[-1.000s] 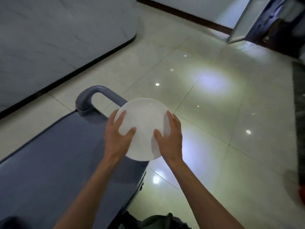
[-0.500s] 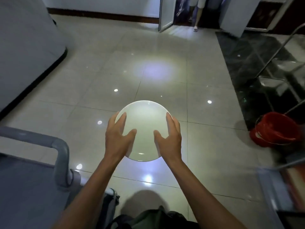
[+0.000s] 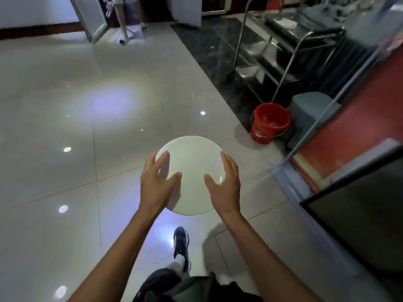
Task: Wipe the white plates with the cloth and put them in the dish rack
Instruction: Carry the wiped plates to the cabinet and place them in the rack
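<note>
left hand (image 3: 157,184): fingers spread, gripping | right hand (image 3: 224,185): same | arms extended

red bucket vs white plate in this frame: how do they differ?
The red bucket stands on the floor beside a metal cart; the white plate is carried in the air in the grip of the left hand and right hand. The bucket is deep with a wire handle; the plate is shallow. Both are round.

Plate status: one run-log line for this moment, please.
plate: held level over floor | left hand: on left rim | right hand: on right rim | cloth, rack: not in view
</note>
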{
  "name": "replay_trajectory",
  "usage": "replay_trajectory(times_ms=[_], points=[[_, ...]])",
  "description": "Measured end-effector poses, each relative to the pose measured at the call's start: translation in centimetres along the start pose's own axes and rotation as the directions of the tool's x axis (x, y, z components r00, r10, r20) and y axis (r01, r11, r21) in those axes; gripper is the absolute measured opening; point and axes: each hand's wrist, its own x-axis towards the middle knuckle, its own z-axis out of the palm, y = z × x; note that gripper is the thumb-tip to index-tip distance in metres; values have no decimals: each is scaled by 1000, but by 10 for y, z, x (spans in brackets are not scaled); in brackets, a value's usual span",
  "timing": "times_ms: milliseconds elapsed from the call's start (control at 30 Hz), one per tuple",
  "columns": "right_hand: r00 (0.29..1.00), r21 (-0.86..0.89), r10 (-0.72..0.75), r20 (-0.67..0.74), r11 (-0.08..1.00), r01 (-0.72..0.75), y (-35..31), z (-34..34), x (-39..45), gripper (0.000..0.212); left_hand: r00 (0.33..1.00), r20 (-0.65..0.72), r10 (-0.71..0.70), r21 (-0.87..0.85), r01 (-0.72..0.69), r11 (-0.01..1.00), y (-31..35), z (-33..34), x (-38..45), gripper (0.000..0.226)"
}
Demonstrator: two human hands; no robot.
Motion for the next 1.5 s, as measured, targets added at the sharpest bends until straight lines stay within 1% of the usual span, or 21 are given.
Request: replay_trajectory(times_ms=[167, 300, 400, 500, 567, 633, 767, 867, 967, 1067, 1167, 1233, 1333, 1500], points=[[990, -42, 44, -130, 998, -50, 14, -22, 45, 72, 991, 123, 49, -52, -42, 998, 8, 57, 55, 62], [964, -71, 86, -253, 992, -107, 17, -37, 87, 70, 968, 226, 108, -86, -91, 992, 27, 97, 104, 64], [933, -62, 128, -337, 985, -158, 22, -45, 115, 71, 944, 291, 158, -105, -133, 986, 38, 121, 134, 64], [893, 2, 162, -420, 984, -177, 27, -53, 133, 72, 910, 368, 189, -92, -166, 982, 52, 148, 162, 65], [858, 20, 184, -479, 980, -199, 29, -63, 138, 72, 881, 417, 225, -74, -214, 974, 64, 165, 170, 64], [820, 4, 185, -542, 976, -218, 31, -74, 144, 72, 845, 459, 274, -74, -271, 960, 76, 185, 177, 64], [746, 14, 192, -638, 971, -238, 41, -106, 148, 71, 779, 546, 308, -43, -341, 939, 98, 234, 180, 64], [678, 39, 218, -702, 962, -269, 54, -138, 144, 70, 701, 609, 371, -73, -416, 906, 118, 275, 169, 64], [590, 93, 243, -770, 957, -273, 69, -174, 134, 68, 628, 673, 390, -102, -444, 890, 142, 319, 150, 64], [500, 117, 253, -828, 951, -287, 92, -207, 121, 70, 537, 724, 433, -142, -497, 856, 169, 359, 129, 67], [410, 210, 325, -852, 931, -299, 117, -246, 113, 73, 446, 761, 471, -194, -536, 821, 198, 399, 108, 67], [371, 237, 342, -863, 924, -300, 128, -275, 110, 73, 393, 780, 487, -222, -554, 802, 219, 424, 91, 66], [312, 286, 369, -876, 916, -282, 145, -318, 103, 73, 336, 794, 506, -248, -582, 775, 245, 464, 64, 65], [212, 295, 358, -910, 914, -277, 165, -379, 82, 72, 256, 812, 524, -317, -561, 765, 280, 520, 15, 64]])
